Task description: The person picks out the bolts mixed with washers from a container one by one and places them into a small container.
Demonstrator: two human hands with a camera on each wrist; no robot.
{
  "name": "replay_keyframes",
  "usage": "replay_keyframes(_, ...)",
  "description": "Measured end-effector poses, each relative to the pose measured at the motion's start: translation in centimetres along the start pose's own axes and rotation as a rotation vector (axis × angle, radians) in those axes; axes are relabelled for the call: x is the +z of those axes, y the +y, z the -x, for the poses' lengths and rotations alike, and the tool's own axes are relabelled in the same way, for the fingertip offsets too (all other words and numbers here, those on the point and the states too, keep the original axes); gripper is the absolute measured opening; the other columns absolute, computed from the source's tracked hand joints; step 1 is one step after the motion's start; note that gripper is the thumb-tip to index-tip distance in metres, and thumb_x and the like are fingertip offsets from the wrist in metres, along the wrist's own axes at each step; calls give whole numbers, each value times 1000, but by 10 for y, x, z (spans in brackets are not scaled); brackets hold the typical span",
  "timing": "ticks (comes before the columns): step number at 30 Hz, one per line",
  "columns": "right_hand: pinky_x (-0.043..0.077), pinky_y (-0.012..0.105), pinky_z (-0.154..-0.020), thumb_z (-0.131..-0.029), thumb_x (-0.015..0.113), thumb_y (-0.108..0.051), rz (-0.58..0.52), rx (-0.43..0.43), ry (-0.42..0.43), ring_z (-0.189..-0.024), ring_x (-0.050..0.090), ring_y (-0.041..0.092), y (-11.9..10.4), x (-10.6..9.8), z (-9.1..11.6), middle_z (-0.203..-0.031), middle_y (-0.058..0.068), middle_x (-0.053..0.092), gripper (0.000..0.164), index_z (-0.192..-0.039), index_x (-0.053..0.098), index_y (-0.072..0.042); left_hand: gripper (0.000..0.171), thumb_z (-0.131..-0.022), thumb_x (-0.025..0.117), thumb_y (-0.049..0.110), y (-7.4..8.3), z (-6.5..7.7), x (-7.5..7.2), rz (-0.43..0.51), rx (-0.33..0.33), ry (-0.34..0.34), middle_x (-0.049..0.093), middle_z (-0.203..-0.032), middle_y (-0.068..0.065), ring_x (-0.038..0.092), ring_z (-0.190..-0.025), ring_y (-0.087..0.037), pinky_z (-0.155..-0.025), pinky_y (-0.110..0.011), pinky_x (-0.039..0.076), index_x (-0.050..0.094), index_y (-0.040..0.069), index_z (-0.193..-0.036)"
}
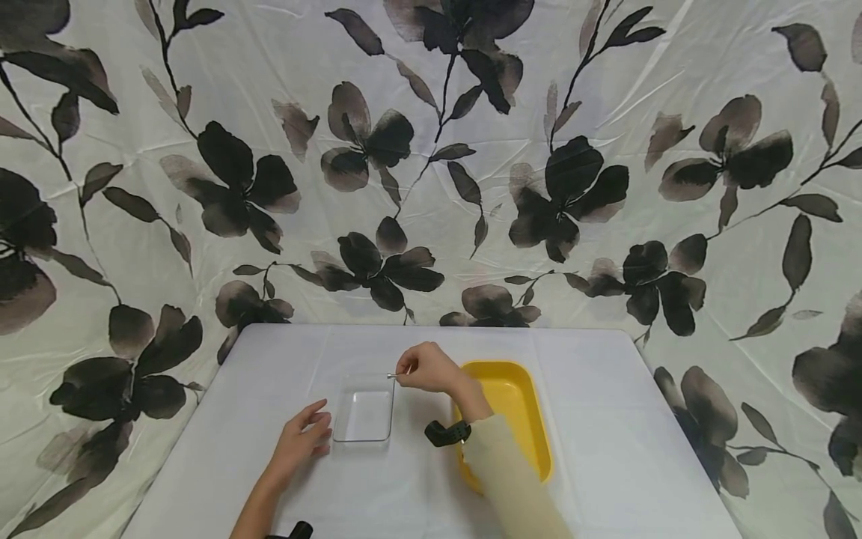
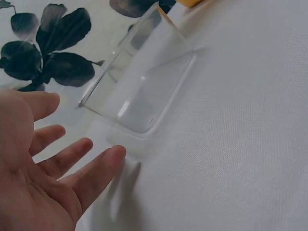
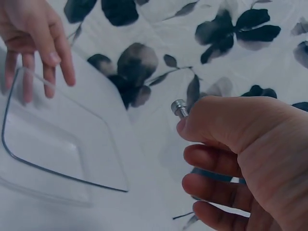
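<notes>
My right hand (image 1: 431,368) pinches a small silver screw (image 3: 179,109) between thumb and fingertips, its round head pointing outward and part of the thread showing. In the head view the hand is at the far right corner of a clear square container (image 1: 362,440), with the screw (image 1: 393,376) near the rim. My left hand (image 2: 57,163) lies beside the container's left side, fingers spread and slightly bent, holding nothing. From the left wrist view, its fingertips are close to the transparent wall of the container (image 2: 144,132).
A yellow tray (image 1: 541,442) lies right of the clear container, partly under my right forearm. Both stand on a white-covered table (image 1: 606,419). Behind the table hangs a white cloth with dark flowers (image 1: 566,195). A black band (image 1: 447,433) is around my right wrist.
</notes>
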State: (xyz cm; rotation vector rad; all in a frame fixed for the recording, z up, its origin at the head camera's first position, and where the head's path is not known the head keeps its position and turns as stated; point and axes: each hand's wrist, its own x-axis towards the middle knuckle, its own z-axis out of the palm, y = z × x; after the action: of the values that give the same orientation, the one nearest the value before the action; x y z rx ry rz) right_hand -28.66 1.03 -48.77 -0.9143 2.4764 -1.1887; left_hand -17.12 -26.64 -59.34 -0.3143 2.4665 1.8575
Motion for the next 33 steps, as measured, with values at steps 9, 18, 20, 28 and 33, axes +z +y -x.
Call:
replay_keyframes(9,51,21,-62,-82,74,-11,-52,-21,9,-71,57,9,2,16,-7,-74,-7,65,3,-85,74,-10,54,-99,59,27,-5,-3,10,37,-15,5,52,-126,-22,59,-105,-31,-74,-33,59,42,5,-145)
replay_keyframes(18,51,21,-61,-83,75,-13,-58,-41,4,-69,57,9,-2,24,-13,-73,-7,65,5,-85,74,-9,49,-98,60,21,-7,-4,19,42,-24,21,52,-123,-22,61,-95,-27,-73,-33,59,46,8,-144)
replay_keyframes(20,51,21,-61,-83,75,-12,-61,-43,10,-69,56,9,-3,26,-14,-73,-7,64,4,-85,74,-9,49,-98,59,21,-8,-4,20,51,-31,22,53,-123,-22,61,-94,-26,-73,-33,59,46,8,-144)
replay_keyframes(28,50,19,-60,-81,74,-8,-59,-50,51,-67,56,6,-6,38,-19,-72,-8,64,4,-85,74,-8,47,-100,55,19,-11,-4,24,104,-62,16,54,-122,-22,62,-91,-25,-73,-34,59,45,10,-144)
replay_keyframes(33,50,18,-61,-81,74,-9,-28,-57,60,-67,56,4,-4,46,-23,-72,-9,64,4,-85,74,-9,47,-99,57,19,-10,-2,25,128,-59,26,54,-120,-23,62,-91,-25,-73,-34,59,46,10,-144)
